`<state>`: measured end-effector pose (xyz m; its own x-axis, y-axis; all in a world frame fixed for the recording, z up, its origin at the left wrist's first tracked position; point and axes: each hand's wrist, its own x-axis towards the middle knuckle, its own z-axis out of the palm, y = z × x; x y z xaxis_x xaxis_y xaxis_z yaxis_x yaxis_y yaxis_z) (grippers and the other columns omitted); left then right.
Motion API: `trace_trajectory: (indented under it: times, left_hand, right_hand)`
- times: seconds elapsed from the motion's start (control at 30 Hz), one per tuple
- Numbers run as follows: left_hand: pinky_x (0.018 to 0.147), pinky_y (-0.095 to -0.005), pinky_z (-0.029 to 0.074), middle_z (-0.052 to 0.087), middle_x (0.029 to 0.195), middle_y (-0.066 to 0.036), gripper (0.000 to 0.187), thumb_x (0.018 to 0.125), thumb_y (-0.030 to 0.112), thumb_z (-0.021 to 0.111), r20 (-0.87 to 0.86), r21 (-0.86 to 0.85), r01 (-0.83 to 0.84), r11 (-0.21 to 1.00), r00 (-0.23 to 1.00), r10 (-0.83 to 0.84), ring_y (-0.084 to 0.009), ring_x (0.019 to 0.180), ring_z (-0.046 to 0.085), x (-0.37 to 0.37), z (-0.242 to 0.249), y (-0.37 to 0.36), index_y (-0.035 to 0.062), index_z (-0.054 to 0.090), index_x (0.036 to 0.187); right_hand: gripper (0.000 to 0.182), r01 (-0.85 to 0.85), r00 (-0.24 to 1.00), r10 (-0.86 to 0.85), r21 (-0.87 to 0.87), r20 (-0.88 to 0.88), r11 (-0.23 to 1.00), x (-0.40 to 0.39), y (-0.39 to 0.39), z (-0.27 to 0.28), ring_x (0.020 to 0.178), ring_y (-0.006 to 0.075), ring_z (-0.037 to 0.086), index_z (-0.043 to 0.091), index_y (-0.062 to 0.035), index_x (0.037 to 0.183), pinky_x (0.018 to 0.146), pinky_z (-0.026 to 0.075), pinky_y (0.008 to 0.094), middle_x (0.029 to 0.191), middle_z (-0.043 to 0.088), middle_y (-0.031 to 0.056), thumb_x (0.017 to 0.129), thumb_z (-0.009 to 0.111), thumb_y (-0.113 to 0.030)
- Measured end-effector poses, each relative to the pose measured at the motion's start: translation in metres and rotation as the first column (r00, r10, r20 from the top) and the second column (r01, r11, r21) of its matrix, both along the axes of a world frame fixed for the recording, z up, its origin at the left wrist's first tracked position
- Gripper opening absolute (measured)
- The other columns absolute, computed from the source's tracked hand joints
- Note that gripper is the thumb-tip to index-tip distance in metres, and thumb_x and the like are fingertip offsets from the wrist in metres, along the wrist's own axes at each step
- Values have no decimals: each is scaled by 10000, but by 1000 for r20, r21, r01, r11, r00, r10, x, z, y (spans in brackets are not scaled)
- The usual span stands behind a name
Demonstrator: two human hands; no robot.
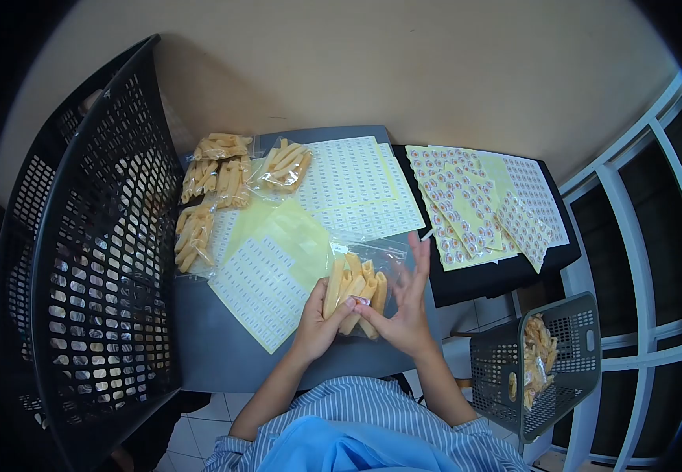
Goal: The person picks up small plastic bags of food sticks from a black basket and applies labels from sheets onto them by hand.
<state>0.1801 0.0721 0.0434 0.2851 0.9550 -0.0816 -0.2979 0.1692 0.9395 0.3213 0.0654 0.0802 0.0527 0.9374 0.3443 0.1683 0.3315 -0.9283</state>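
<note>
My left hand (315,324) is wrapped round a clear plastic bag of pale yellow snack sticks (354,287), holding it above the near edge of the grey table. A small round printed sticker (359,304) shows on the front of the bag, with both thumbs at it. My right hand (406,313) has its fingers stretched out and spread beside the bag, its thumb pressed to the sticker. At the tip of a right finger sticks a small white label (427,234). Beneath and behind the bag lie label sheets (258,287) printed with rows of small labels.
Several filled snack bags (231,181) lie at the table's back left. A tall black perforated crate (105,259) stands along the left side. Sheets of round stickers (467,204) cover a black surface at right. Lower right, a grey-green basket (577,377) holds more snack bags.
</note>
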Motion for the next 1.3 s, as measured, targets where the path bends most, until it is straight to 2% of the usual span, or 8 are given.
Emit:
trace_trajectory:
  times: [0.1,0.2,0.7,1.0,1.1,1.17,1.2,1.3]
  left_hand:
    - [789,-260,439,543,1017,-95,390,826,118,561,-64,41,23,999,998,-20,-131,928,532,-2,4,1,-22,397,1152]
    - [778,-262,443,560,996,-103,368,831,133,559,-183,135,26,990,983,-1,-133,902,543,-4,6,2,-28,422,1132]
    - [815,-277,422,550,1042,-123,382,894,236,458,-161,64,65,996,985,-54,-148,952,521,44,4,-12,-38,416,1157]
    - [897,-327,380,463,1163,-201,492,864,285,508,-132,128,567,814,823,-553,-245,1105,449,79,22,-8,-20,349,1215]
    - [938,-340,334,429,1186,-198,545,803,295,587,-550,360,241,901,835,-4,-277,1107,430,52,27,32,-23,366,1187]
    - [925,-370,310,450,1132,-172,550,756,296,626,-602,481,-144,865,663,445,-273,1063,439,12,17,80,-16,392,1144]
    - [921,-423,263,453,1107,-149,540,763,329,608,-753,518,-237,822,330,570,-284,1043,426,-10,14,98,-3,397,1133]
    - [910,-476,215,423,1190,-137,718,741,426,604,-912,339,-413,845,76,403,-335,1089,382,-65,-3,142,-13,271,1202]
  right_hand:
    - [1082,-149,962,128,-72,-241,986,-2,-2,2,1178,320,371,-213,-136,1322,928,389,376,1410,28,186,687,642,52]
    - [1074,-247,967,244,-38,-75,968,2,-6,-4,1153,321,405,-260,-155,1303,915,402,361,1408,25,193,709,605,75]
    - [1072,-244,849,175,-76,-498,967,35,-32,-11,1194,277,347,-299,-263,1281,947,347,368,1378,155,207,722,524,138]
    - [934,195,819,-259,-175,-512,965,104,-77,-16,1148,270,403,-79,-208,1371,954,330,367,1298,310,225,714,506,108]
    - [859,716,641,-649,14,-409,698,213,-120,-56,1096,267,433,-43,-62,1359,922,375,380,1214,376,192,726,529,33]
    - [868,966,208,-975,-138,-76,217,276,-163,-50,1076,310,442,-57,-2,1344,918,377,395,1237,337,244,764,582,-93]
    - [880,994,70,-997,-81,11,69,314,-188,-66,1083,325,435,-64,0,1342,915,383,390,1251,323,255,770,591,-131]
    - [905,970,-206,-914,199,350,-142,443,-288,-160,1091,353,424,-78,0,1340,919,385,388,1271,298,278,771,606,-163]
